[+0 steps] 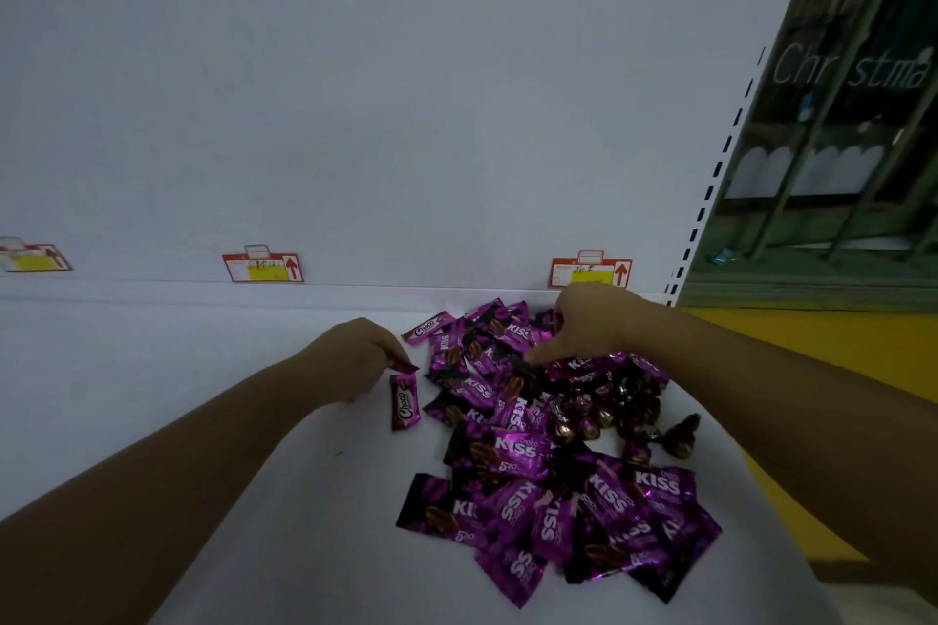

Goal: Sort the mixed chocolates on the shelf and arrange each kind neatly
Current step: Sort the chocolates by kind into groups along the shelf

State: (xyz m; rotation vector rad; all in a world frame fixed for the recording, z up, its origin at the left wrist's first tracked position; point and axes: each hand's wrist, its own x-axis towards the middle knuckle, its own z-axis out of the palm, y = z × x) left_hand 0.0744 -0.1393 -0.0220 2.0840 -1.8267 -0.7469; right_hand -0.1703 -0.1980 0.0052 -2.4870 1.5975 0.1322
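A mixed heap of chocolates lies on the white shelf (pixel 152 371): several purple Kiss packets (pixel 523 452), dark twist-wrapped sweets (pixel 629 406) at the right, and a Choco bar (pixel 428 327) at the heap's far left edge. My left hand (pixel 350 360) pinches the top end of another Choco bar (pixel 404 401) that lies just left of the heap. My right hand (pixel 583 325) reaches into the far part of the heap with its fingers curled down among the packets; what they touch is hidden.
Three red and yellow price tags, among them one (pixel 263 268) and another (pixel 591 269), sit along the back panel. A perforated upright (pixel 710 198) bounds the shelf on the right. The shelf surface left of the heap is bare white.
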